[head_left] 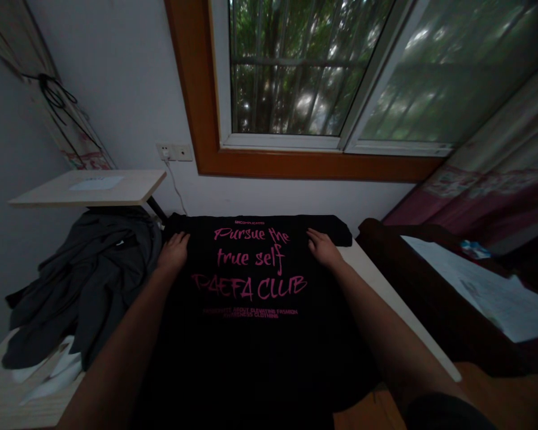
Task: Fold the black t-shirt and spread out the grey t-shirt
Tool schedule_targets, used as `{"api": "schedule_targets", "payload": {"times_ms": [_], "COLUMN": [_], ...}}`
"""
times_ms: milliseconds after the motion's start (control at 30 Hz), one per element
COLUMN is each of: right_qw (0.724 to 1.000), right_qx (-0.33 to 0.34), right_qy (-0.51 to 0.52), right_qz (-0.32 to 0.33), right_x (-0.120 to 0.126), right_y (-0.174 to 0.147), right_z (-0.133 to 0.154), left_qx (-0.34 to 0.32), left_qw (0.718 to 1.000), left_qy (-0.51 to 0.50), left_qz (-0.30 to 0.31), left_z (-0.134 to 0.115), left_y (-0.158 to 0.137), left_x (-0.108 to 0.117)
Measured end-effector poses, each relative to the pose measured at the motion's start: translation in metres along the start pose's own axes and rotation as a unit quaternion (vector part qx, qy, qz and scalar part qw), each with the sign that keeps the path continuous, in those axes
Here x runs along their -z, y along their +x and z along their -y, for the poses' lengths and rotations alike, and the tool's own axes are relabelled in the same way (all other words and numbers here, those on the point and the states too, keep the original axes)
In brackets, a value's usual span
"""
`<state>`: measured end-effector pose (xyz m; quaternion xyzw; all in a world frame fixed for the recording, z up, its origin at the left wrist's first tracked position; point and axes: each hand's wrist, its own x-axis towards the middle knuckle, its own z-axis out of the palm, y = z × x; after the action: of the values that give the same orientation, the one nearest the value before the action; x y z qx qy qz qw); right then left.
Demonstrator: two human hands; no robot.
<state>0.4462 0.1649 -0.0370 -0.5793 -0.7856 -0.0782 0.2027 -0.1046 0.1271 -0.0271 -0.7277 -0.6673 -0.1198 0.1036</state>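
A black T-shirt lies spread over the white table, its pink lettering facing up. The print includes "Pursue the true self" and "PAEFA CLUB". On the upper left part of the shirt, my left hand rests with its fingers stretched out. My right hand lies at the upper right of the print, fingers extended on the fabric. Neither hand shows a grip on the cloth. The shirt's lower part hangs past the near right corner of the table into shadow.
Dark grey clothes are heaped on the left, beneath a small raised shelf. A plugged-in cord runs down the wall behind. To the right, a sheet of paper lies on a dark brown surface. A window is ahead.
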Motion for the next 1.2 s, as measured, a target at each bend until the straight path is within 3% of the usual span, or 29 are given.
{"api": "schedule_targets", "payload": {"times_ms": [100, 233, 467, 700, 1200], "right_qw": [1.0, 0.996, 0.993, 0.992, 0.995], "right_qx": [-0.018, -0.052, -0.062, -0.066, -0.067], "right_qy": [-0.02, -0.073, -0.102, -0.108, -0.073], "right_qz": [-0.013, -0.03, -0.017, 0.008, 0.011], "right_x": [0.009, 0.026, 0.042, 0.04, 0.02], "right_y": [-0.016, -0.04, -0.065, -0.06, -0.026], "right_z": [0.007, 0.02, 0.032, 0.033, 0.016], "left_qx": [0.01, 0.004, -0.011, -0.012, -0.004], "left_qw": [1.0, 0.997, 0.996, 0.994, 0.997], "left_qy": [0.022, 0.05, 0.031, 0.018, 0.006], "left_qz": [-0.004, -0.057, -0.084, -0.105, -0.081], "left_z": [-0.012, -0.026, -0.027, -0.021, -0.008], "left_y": [-0.014, -0.04, -0.068, -0.058, -0.015], "left_x": [0.01, 0.026, 0.032, 0.019, 0.001]}}
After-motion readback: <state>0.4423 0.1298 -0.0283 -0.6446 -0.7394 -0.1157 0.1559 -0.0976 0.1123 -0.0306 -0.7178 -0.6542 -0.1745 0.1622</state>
